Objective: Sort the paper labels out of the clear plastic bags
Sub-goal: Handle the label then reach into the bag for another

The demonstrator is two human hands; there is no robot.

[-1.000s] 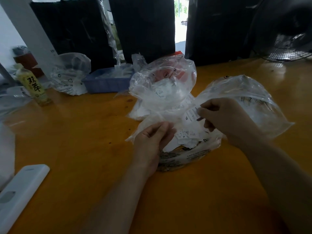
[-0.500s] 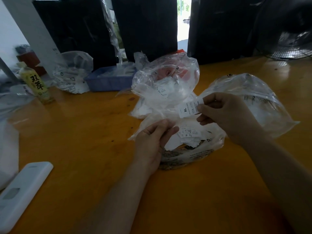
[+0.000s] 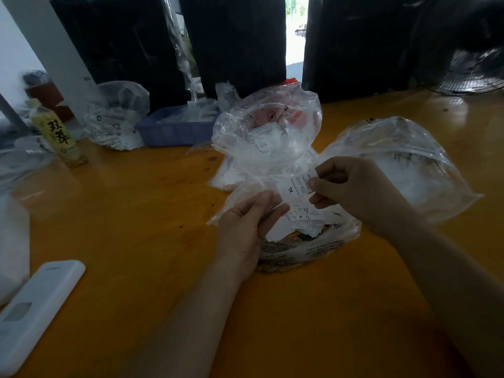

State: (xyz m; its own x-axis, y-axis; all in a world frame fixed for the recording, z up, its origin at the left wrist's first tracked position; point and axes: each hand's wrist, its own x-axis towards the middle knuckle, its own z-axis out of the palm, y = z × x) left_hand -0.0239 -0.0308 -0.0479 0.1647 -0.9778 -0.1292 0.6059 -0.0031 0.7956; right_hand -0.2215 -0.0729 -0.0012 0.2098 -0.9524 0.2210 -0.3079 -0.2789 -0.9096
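Observation:
My right hand [image 3: 351, 186] pinches a white paper label [image 3: 296, 188] marked XL, held just above a clear plastic bag [image 3: 308, 241] lying open on the orange table [image 3: 136, 214]. More white labels [image 3: 305, 216] lie inside that bag's mouth. My left hand [image 3: 245, 225] pinches the bag's clear edge at its left side. A second clear bag [image 3: 267, 132] with labels inside stands right behind. A third, puffed clear bag [image 3: 403, 165] lies to the right, behind my right hand.
A blue tray [image 3: 174, 132] sits at the back, with another clear bag [image 3: 117, 115] to its left. A yellow drink bottle [image 3: 57, 135] stands at far left. A white flat device [image 3: 35, 312] lies near the front left edge. A fan [image 3: 469, 50] stands at back right.
My right hand has drawn the XL label up out of the bag and turned it nearer my left hand. My left hand stays on the bag's edge.

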